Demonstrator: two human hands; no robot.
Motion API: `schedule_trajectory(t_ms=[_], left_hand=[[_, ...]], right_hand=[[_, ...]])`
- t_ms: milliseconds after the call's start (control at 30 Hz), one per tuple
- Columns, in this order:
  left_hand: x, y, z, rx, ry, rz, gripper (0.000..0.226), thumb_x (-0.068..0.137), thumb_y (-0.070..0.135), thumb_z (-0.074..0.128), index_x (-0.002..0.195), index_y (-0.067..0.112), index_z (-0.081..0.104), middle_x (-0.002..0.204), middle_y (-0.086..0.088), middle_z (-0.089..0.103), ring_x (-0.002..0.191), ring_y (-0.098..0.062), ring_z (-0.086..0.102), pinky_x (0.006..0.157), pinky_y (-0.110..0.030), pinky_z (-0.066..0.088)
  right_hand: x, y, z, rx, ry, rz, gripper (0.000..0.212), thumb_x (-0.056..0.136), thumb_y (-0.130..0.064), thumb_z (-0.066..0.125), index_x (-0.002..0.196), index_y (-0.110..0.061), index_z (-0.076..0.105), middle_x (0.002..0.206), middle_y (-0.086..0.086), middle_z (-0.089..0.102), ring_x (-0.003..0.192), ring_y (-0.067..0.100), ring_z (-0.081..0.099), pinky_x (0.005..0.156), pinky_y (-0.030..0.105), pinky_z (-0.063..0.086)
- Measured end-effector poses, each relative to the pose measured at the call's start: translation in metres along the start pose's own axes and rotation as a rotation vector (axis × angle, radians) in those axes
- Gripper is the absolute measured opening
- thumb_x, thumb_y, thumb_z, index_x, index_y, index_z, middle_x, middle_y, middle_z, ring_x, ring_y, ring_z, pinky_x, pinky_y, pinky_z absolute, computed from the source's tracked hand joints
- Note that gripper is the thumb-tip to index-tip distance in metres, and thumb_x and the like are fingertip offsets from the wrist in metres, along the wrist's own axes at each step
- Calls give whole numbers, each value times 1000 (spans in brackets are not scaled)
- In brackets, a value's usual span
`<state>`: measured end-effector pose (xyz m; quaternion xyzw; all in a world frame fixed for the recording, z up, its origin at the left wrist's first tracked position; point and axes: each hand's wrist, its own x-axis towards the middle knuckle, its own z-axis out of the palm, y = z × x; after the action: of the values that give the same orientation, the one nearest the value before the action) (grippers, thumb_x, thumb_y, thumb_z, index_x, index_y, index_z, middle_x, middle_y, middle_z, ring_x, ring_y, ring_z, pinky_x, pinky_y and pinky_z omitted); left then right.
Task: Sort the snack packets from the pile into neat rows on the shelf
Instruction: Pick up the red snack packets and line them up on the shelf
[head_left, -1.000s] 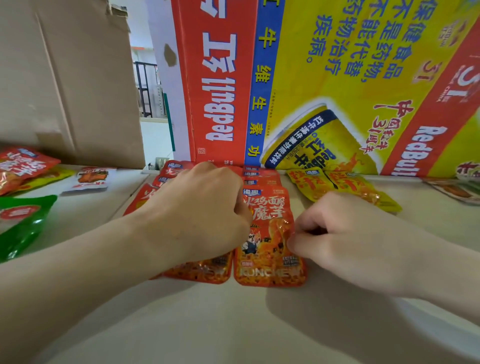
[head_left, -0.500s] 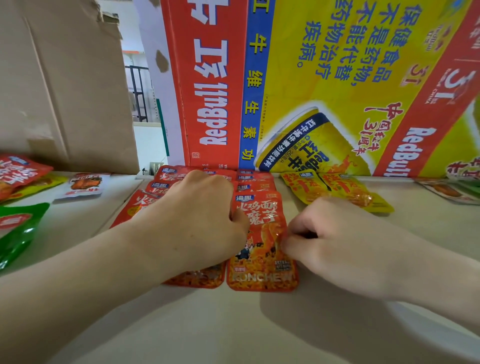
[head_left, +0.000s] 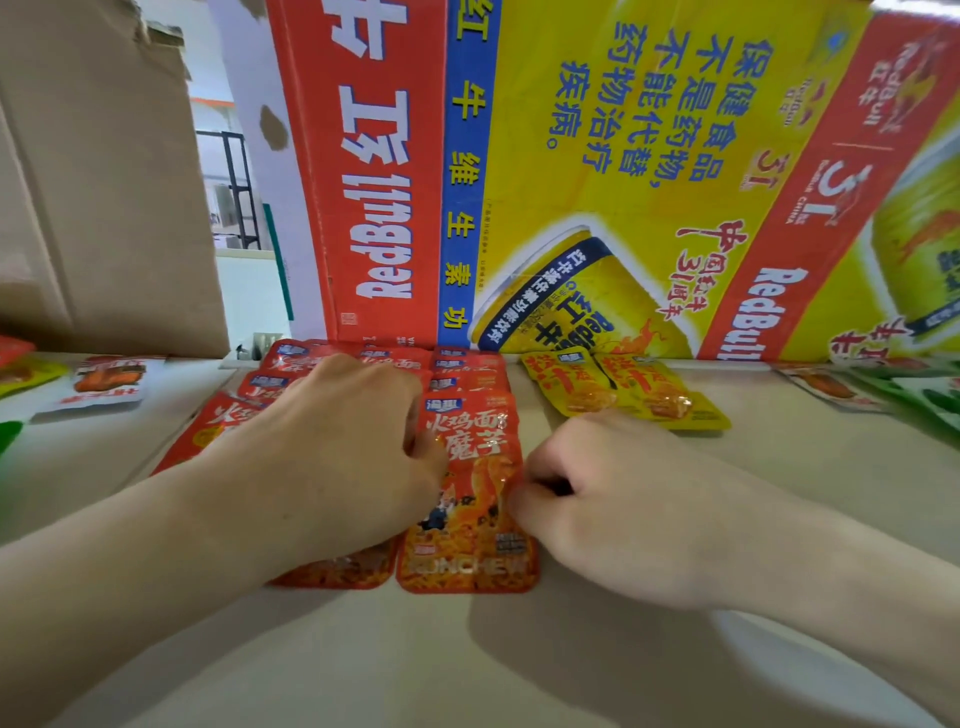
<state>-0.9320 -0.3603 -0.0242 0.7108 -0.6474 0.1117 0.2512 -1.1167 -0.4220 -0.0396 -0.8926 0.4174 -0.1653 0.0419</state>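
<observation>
- Orange packet (head_left: 467, 519): right hand (head_left: 623, 509) pinches its 3 o'clock edge, probably squaring it up
- Left hand (head_left: 332, 457), curled at 9 o'clock, steadies red packets (head_left: 218, 426); grip unclear

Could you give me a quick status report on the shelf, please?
Left hand curled atop red rows, grip unclear. Right hand pinches front red packet by right edge. Yellow packets behind, apart; nothing blocking.

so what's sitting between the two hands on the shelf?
The front red snack packet, flat on the shelf; left hand at its left edge, right hand at its right edge. Head view.
</observation>
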Motion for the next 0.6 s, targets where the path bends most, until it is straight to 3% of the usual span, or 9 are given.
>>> schedule_trajectory(t_ms=[133, 233, 333, 433, 500, 600], left_hand=[[-1, 0, 0, -17, -1, 27, 25, 84, 39, 56, 68, 21, 52, 65, 10, 55, 61, -8, 54, 52, -17, 32], [-1, 0, 0, -31, 16, 41, 25, 86, 38, 55, 68, 21, 50, 66, 10, 54, 61, -8, 53, 51, -14, 31], [-1, -1, 1, -26, 24, 61, 25, 86, 38, 53, 67, 22, 48, 67, 9, 52, 61, -8, 52, 51, -14, 30], [0, -3, 2, -16, 31, 75, 24, 84, 36, 52, 65, 21, 48, 66, 7, 53, 60, -9, 51, 51, -17, 30], [0, -3, 3, -30, 20, 82, 23, 82, 35, 52, 65, 20, 48, 64, 5, 52, 60, -10, 51, 51, -18, 30], [-1, -3, 2, -61, 3, 89, 23, 84, 35, 51, 66, 21, 48, 66, 7, 52, 62, -11, 52, 53, -20, 31]], right_hand=[[-1, -5, -6, 34, 26, 14, 41, 69, -65, 39, 72, -31, 60, 55, -10, 57, 54, 9, 55, 55, 38, 51], [-7, -13, -26, 22, 113, -49, 38, 83, -60, 50, 71, -24, 54, 57, -9, 51, 58, 8, 47, 52, 30, 36], [-9, -16, -32, 94, 200, -164, 21, 87, -52, 52, 96, -33, 52, 85, -22, 52, 81, 1, 45, 68, 22, 40], [-7, -17, -24, 55, 101, -232, 42, 84, -47, 50, 125, -35, 51, 120, -27, 50, 112, -5, 39, 92, 9, 31], [-6, -17, -20, 34, 56, -266, 42, 86, -47, 50, 125, -32, 53, 128, -24, 49, 123, 1, 39, 102, 15, 32], [-5, -17, -17, 27, 48, -277, 40, 84, -49, 47, 120, -32, 55, 124, -22, 53, 119, 5, 43, 102, 27, 40]])
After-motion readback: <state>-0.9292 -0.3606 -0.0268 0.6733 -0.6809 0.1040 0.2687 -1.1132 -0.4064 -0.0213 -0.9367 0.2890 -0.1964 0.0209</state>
